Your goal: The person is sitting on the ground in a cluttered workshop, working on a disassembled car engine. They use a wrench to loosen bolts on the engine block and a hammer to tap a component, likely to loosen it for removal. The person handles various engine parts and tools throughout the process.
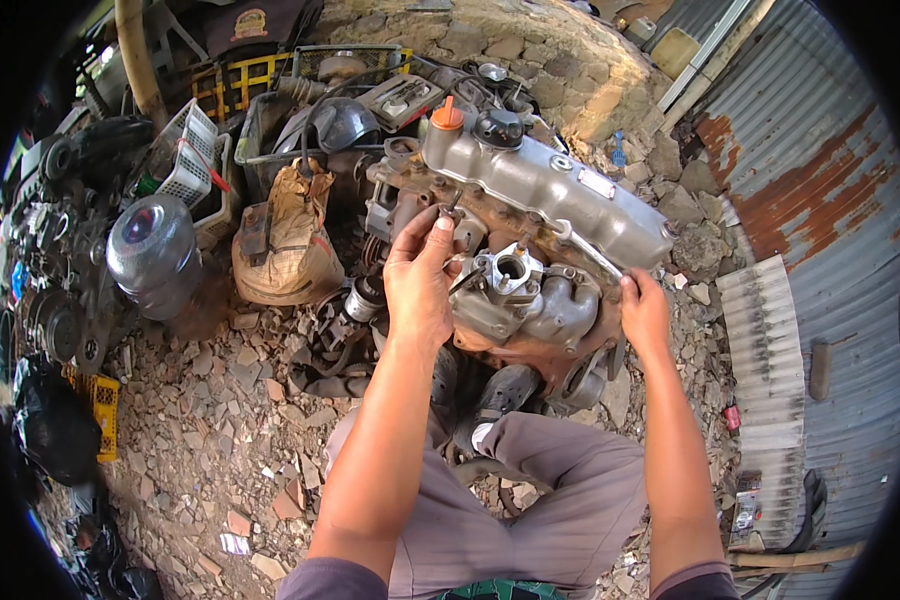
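In the head view there are two hands. The left hand point(422, 275) pinches one small dark piece point(452, 210); the right hand point(646, 312) grips one silver wrench point(597, 258). One big engine point(530, 215), with one orange cap point(448, 116), is just past two knees point(595, 455).

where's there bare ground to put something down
Broadest: shard-strewn ground between left forearm and yellow crate, below the sack. Narrower: rubble strip between right forearm and pale corrugated sheet. Crowded: engine around left hand, heaped parts at far left.
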Demonstrator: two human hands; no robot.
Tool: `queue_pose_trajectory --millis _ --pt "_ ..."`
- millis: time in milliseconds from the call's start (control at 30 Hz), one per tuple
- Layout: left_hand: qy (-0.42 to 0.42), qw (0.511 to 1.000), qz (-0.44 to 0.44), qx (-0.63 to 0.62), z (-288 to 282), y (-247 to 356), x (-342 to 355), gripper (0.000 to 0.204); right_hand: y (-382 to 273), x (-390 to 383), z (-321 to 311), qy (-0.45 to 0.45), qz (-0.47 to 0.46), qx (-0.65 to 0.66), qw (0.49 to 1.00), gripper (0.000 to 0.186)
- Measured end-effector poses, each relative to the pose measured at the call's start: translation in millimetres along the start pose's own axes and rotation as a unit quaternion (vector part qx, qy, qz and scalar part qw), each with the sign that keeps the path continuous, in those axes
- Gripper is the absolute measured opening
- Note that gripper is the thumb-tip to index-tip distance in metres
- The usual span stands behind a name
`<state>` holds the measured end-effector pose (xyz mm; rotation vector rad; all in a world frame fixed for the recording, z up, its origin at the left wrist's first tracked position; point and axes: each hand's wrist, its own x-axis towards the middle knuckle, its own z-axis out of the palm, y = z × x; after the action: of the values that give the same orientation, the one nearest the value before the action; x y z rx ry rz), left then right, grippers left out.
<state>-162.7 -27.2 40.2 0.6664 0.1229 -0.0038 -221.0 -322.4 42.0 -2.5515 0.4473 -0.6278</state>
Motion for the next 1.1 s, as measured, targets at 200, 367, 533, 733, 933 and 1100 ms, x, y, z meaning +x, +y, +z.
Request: queue_pose_trajectory --millis 200,367,533,733,933,1100 --pt "0.012 1.000 0.020 0.006 -1.8 -2.8 2.2 0.034 -7.5 35.1 12.5 -0.015 -0.062 -0.113 0.992 0.027" --pt "0.011 1.000 0.015 0.019 -1.1 0.5 1.4 0.031 -7.7 37.8 16.2 -0.023 -0.071 -0.172 0.982 0.027" --pt "0.007 0.999 0.013 0.035 -0.1 -0.4 -0.4 0.032 -14.2 33.9 14.7 0.017 -0.069 -0.173 0.982 0.031" --pt "-0.018 0.998 0.003 0.062 -2.2 -3.5 1.2 0.030 39.4 28.0 8.6 0.122 -0.064 -0.040 0.990 0.029" --pt "-0.071 0.997 -0.011 0.006 4.0 -4.1 -0.4 0.030 166.8 0.3 10.0 0.088 0.176 -0.045 0.979 0.035" --pt "-0.082 0.997 -0.007 0.002 17.6 -13.9 -3.4 0.043 234.3 -33.9 39.4 -0.089 0.196 -0.178 0.960 0.050"
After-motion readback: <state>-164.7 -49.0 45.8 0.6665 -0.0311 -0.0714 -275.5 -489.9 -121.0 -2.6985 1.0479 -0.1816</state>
